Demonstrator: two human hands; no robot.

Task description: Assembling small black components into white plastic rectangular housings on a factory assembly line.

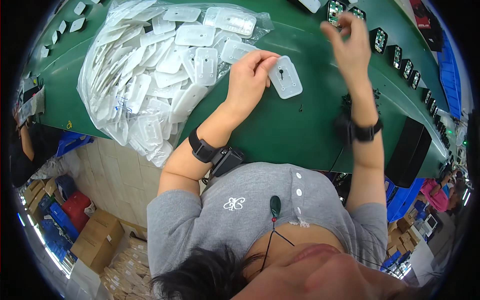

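Clear bag [262, 22]: heaped with white covers [195, 36], crowding the green table [275, 137] leftward
Circuit-board units [379, 41]: black-cased, curving along the right
Dark bit [301, 108]: below the held cover
Left hand [250, 75]: pinches one tilted cover [287, 85] by its edge
Right hand [350, 42]: raised, blurred, thumb apart; cannot tell whether it holds anything

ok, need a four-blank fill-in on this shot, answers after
1. The ____ hand pinches a white, roughly rectangular plastic plate.
2. The other hand, raised and blurred, is near ____ circuit boards in black housings.
3. The clear plastic bag of similar plates lies to the ____ of that held plate.
4. The wide straps on both forearms are ____.

Missing: left; green; left; black.
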